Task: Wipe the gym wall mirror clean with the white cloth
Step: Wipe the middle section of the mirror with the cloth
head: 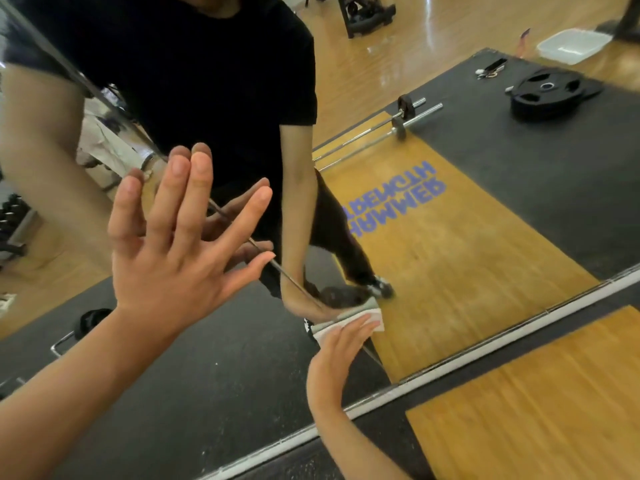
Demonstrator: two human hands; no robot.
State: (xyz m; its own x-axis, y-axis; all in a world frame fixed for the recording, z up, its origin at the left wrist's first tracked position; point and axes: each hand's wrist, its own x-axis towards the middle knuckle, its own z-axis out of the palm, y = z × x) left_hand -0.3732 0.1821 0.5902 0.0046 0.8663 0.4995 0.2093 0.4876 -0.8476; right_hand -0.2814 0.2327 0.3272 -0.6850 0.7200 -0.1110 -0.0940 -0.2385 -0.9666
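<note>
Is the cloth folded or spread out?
Folded: the cloth shows a thick, layered edge beneath the flat right hand.

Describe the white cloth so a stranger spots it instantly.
Find the large gym wall mirror and look low, near its pale bottom frame. There the right hand presses a folded white cloth flat on the glass; the left hand, higher up, is bare.

The right hand (337,355) presses the cloth (380,320) flat on the mirror (485,220). Up-left of that grip, the left hand (173,258) lies spread on the glass. The bottom frame (519,330) runs just below.
</note>
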